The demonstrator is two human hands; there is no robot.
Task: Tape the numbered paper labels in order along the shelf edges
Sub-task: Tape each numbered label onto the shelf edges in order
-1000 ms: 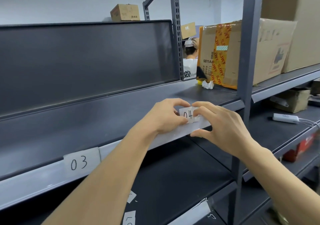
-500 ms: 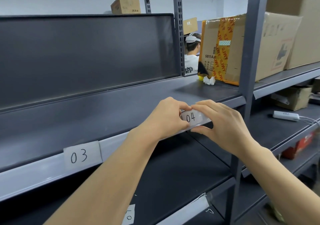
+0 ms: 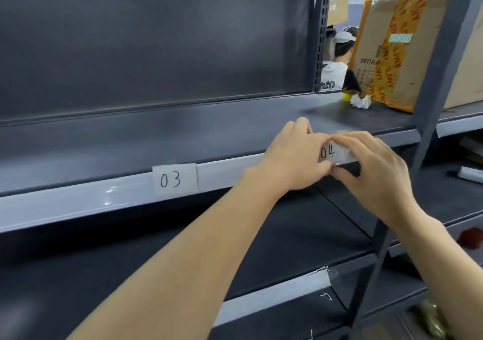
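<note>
A white paper label marked 04 (image 3: pixel 329 153) lies against the pale front edge of the shelf (image 3: pixel 78 201). My left hand (image 3: pixel 292 156) pinches its left end with curled fingers over the shelf lip. My right hand (image 3: pixel 376 172) pinches its right end, fingers on top and thumb underneath. Both hands cover the label's ends. To the left, a label marked 03 (image 3: pixel 174 179) sits flat on the same edge.
A grey upright post (image 3: pixel 433 83) stands right of my hands. A taped cardboard box (image 3: pixel 407 49) and crumpled white paper (image 3: pixel 361 101) rest on the shelf behind. Another person's head (image 3: pixel 341 44) shows beyond the rack. Lower shelves (image 3: pixel 287 235) run below.
The 04 label has come down from above the shelf lip onto the edge face. Both hands stay at its ends. The view has shifted right, so the 03 label sits nearer the middle.
</note>
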